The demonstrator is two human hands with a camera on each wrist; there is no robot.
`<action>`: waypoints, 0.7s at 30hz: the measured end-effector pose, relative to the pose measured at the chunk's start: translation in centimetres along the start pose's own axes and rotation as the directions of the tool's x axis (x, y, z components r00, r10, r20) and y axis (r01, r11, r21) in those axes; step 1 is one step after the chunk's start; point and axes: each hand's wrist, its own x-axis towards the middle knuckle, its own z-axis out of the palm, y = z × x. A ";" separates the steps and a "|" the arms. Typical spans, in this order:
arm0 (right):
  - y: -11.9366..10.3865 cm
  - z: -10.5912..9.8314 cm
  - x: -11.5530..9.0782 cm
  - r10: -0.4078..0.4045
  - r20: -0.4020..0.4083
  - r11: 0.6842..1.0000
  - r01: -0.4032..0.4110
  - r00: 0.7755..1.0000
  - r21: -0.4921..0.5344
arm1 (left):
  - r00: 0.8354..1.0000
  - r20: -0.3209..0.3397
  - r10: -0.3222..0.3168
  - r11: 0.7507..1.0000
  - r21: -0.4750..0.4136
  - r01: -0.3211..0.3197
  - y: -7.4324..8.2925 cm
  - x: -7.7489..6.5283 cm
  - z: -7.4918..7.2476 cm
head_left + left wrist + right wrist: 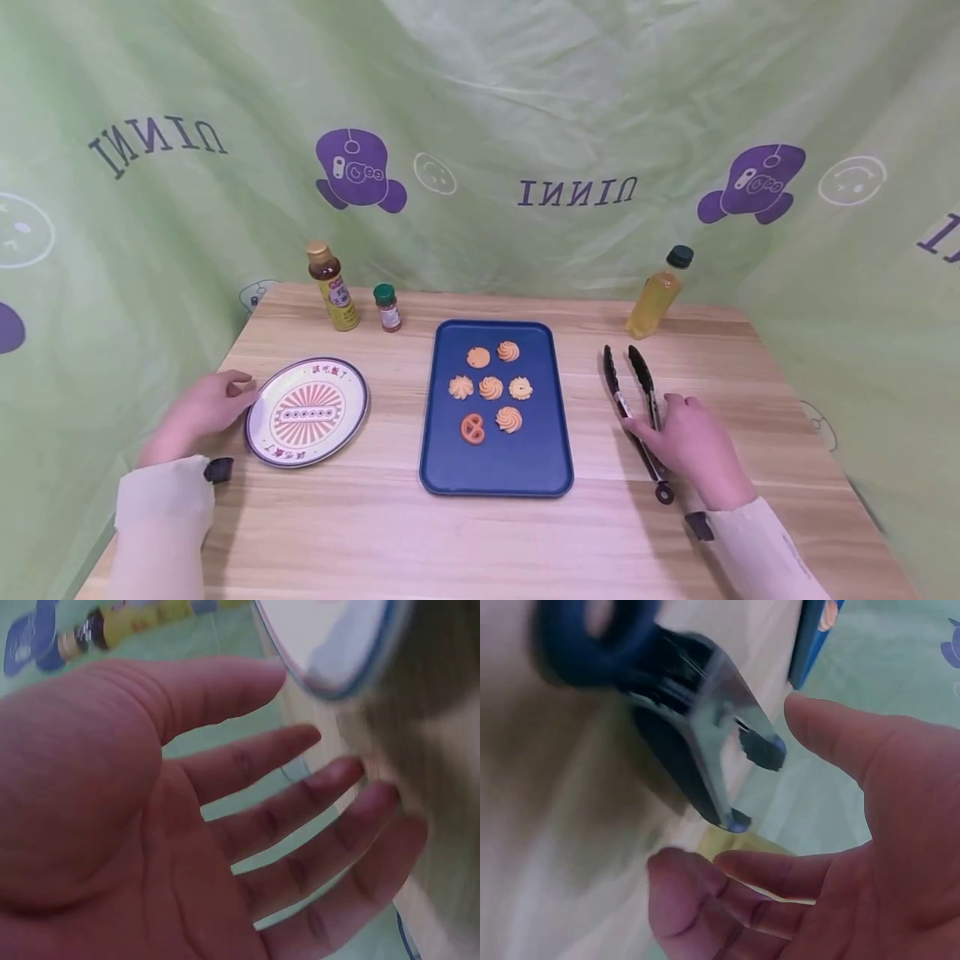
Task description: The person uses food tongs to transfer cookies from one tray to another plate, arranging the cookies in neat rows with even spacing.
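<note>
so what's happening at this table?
Someone has both hands out, one by each item. The left hand is open at the rim of the plate; contact is hard to tell. The right hand is open around the tongs, not gripping them. Between the hands, the tray holds six cookies and a pretzel, with neither hand at it.

The green curtain bears the letters INNIU, and the plate seemingly reads 该吃饭了.
</note>
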 end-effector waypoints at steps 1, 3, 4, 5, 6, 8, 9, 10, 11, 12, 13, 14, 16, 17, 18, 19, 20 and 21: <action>0.0 0.1 -0.1 0.009 0.011 1.000 -0.009 1.000 0.008 | 1.000 0.016 0.001 0.999 -0.033 -0.001 -0.2 -0.1 -0.1; 0.0 0.4 -0.2 0.016 0.014 1.000 -0.017 1.000 0.022 | 0.998 0.062 -0.013 0.992 -0.126 0.020 -0.4 -0.3 -0.3; 0.0 0.6 -0.3 0.019 0.013 0.999 -0.019 1.000 0.030 | 0.996 0.092 -0.021 0.984 -0.175 0.037 -0.3 -0.4 -0.3; 0.0 0.8 -0.4 0.021 0.008 0.999 -0.021 1.000 0.039 | 0.992 0.122 -0.034 0.974 -0.220 0.061 -0.2 -0.5 -0.3; 0.0 1.0 -0.4 0.022 0.001 0.999 -0.022 1.000 0.045 | 0.988 0.147 -0.048 0.963 -0.256 0.084 0.0 -0.6 -0.2; -0.1 1.4 -0.5 0.017 -0.016 0.999 -0.016 1.000 0.052 | 0.983 0.176 -0.056 0.943 -0.314 0.110 0.3 -0.6 -0.1; -0.1 1.5 -0.5 0.017 -0.021 0.998 -0.016 1.000 0.055 | 0.982 0.179 -0.052 0.939 -0.326 0.110 0.4 -0.5 0.0; -0.1 1.6 -0.5 0.018 -0.021 0.998 -0.017 1.000 0.058 | 0.982 0.181 -0.049 0.938 -0.330 0.108 0.4 -0.3 0.1; -0.2 1.6 -0.4 0.021 -0.022 0.998 -0.020 1.000 0.059 | 0.983 0.181 -0.044 0.937 -0.334 0.104 0.5 -0.2 0.1; -0.2 1.6 -0.4 0.025 -0.018 0.998 -0.024 1.000 0.060 | 0.982 0.183 -0.039 0.935 -0.340 0.100 0.5 0.0 0.2; -0.2 1.6 -0.4 0.028 -0.014 0.998 -0.027 1.000 0.059 | 0.982 0.188 -0.033 0.931 -0.352 0.099 0.5 0.2 0.2; -0.3 1.6 -0.4 0.032 -0.007 0.998 -0.031 0.999 0.062 | 0.981 0.192 -0.029 0.928 -0.359 0.097 0.6 0.3 0.3; -0.3 1.5 -0.3 0.042 0.007 0.997 -0.042 0.999 0.068 | 0.979 0.200 -0.027 0.923 -0.371 0.101 0.8 0.6 0.4; -0.3 1.4 -0.2 0.043 0.011 0.997 -0.044 0.999 0.070 | 0.979 0.202 -0.026 0.920 -0.377 0.102 1.0 0.7 0.4; -0.2 1.4 -0.2 0.043 0.014 0.997 -0.044 0.999 0.071 | 0.978 0.206 -0.028 0.920 -0.378 0.106 1.3 0.8 0.5; -0.1 1.3 -0.2 0.042 0.011 0.997 -0.042 0.999 0.071 | 0.978 0.208 -0.028 0.920 -0.378 0.107 1.5 0.9 0.5; 0.0 1.3 -0.2 0.042 0.003 0.997 -0.042 0.999 0.070 | 0.977 0.213 -0.032 0.921 -0.373 0.112 1.7 1.1 0.5; 0.2 1.2 -0.2 0.042 -0.006 0.997 -0.041 0.999 0.068 | 0.975 0.217 -0.039 0.922 -0.367 0.118 2.0 1.2 0.4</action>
